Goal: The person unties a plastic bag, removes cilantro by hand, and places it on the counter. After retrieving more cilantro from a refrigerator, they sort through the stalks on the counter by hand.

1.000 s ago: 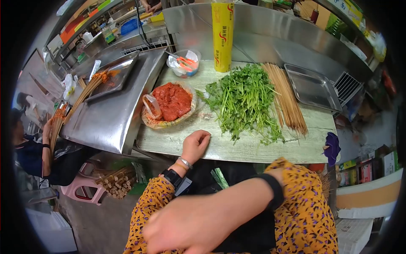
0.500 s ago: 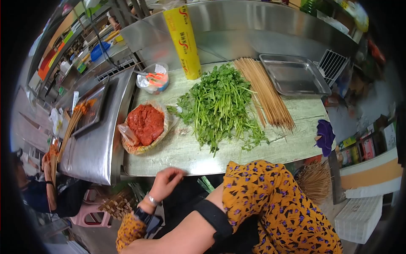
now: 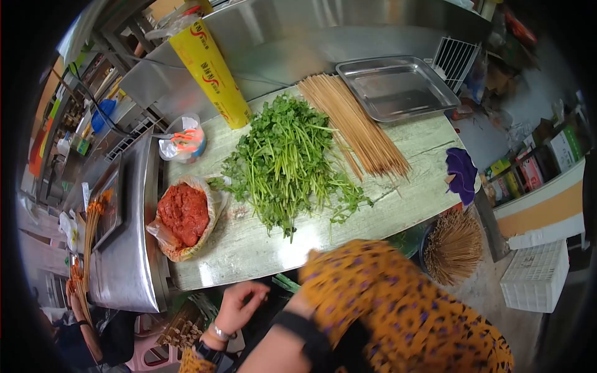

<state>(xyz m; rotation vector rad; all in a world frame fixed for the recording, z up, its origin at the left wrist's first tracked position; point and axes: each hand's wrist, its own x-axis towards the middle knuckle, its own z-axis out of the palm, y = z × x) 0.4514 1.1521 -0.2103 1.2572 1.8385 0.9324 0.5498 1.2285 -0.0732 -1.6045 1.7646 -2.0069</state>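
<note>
My left hand [image 3: 239,306], with a bracelet and a dark watch at the wrist, hangs just off the table's front edge. Its fingers curl in loosely, and I see nothing in them. My right arm, in an orange patterned sleeve [image 3: 379,292] with a black band, bends across my body; its hand is out of view. On the pale table [image 3: 398,205] lies a heap of leafy green herbs [image 3: 286,161]. Left of it a bag-lined bowl holds red minced meat [image 3: 184,214]. To its right is a bundle of wooden skewers [image 3: 360,130].
A yellow cling film box [image 3: 211,74] stands at the back, near a tub [image 3: 198,149]. A metal tray [image 3: 398,87] and purple cloth [image 3: 461,174] lie right. More skewers [image 3: 457,245] stand below the table. At far left another person's hand [image 3: 73,298] holds skewers.
My view has shifted and tilted, so the table's things sit further left. My right sleeve has swung lower and is blurred. My left hand stays curled below the table edge.
</note>
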